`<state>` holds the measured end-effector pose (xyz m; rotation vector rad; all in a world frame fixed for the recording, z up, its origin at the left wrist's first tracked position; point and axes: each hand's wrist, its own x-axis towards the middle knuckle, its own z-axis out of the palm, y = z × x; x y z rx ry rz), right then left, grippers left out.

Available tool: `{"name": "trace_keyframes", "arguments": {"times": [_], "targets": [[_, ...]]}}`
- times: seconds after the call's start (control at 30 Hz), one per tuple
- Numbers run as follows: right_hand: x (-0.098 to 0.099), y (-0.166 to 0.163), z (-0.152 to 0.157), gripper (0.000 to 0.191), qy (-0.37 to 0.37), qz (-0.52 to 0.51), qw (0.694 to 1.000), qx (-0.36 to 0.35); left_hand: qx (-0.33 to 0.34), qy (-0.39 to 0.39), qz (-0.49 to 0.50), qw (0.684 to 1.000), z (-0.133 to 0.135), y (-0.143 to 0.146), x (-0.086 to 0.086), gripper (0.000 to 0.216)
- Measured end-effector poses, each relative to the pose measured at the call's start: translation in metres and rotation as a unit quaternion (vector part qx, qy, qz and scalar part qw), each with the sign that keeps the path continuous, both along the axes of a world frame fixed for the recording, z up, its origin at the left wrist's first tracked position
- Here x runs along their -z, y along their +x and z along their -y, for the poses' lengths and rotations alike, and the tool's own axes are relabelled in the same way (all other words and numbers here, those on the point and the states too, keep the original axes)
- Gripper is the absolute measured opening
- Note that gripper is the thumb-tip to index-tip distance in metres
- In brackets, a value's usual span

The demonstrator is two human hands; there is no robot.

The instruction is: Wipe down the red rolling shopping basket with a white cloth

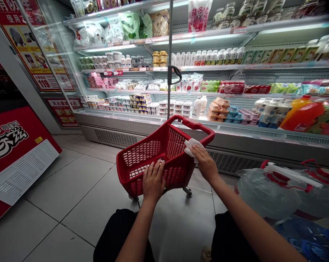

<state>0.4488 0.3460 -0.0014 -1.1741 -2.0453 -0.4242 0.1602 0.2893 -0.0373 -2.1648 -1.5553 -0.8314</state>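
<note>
A red plastic shopping cart (pixel 181 174) with a basket of perforated walls stands on wheels right in front of me. My left hand (pixel 153 180) lies on the near side of its rim, fingers stretched over the edge and holding nothing. At the handle end, my right hand (pixel 202 156) presses a crumpled white cloth or tissue (pixel 190 145) against the rim corner, just below the red handle (pixel 194 125). Part of the cloth is hidden under the fingers. Inside, the part of the basket that shows holds no goods.
A glass-door refrigerated display (pixel 142 127) with dairy goods and drinks runs behind the cart. Large clear water jugs (pixel 268 189) stand close on the right. A red freezer chest (pixel 19 153) sits at the left on the tiled floor (pixel 79 203).
</note>
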Motion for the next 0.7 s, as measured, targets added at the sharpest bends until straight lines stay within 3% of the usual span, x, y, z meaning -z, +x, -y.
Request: {"name": "trace_keyframes", "arguments": {"times": [0.23, 0.37, 0.53, 0.7], "targets": [[0.025, -0.082, -0.002, 0.069, -0.02, 0.031, 0.995, -0.091, -0.008, -0.013, -0.004, 1.0, -0.001, 0.002, -0.003, 0.081], [0.014, -0.061, -0.014, 0.064, -0.024, 0.066, 0.992, -0.102, 0.004, -0.009, -0.011, 1.0, -0.001, -0.011, -0.004, 0.082], [-0.001, -0.024, -0.037, 0.063, -0.03, 0.013, 0.999, -0.042, -0.059, 0.011, 0.018, 0.998, -0.002, -0.024, 0.003, 0.079], [0.019, -0.073, -0.032, 0.063, -0.05, -0.012, 0.997, -0.058, -0.065, -0.004, 0.02, 0.998, -0.002, -0.013, 0.002, 0.074]]}}
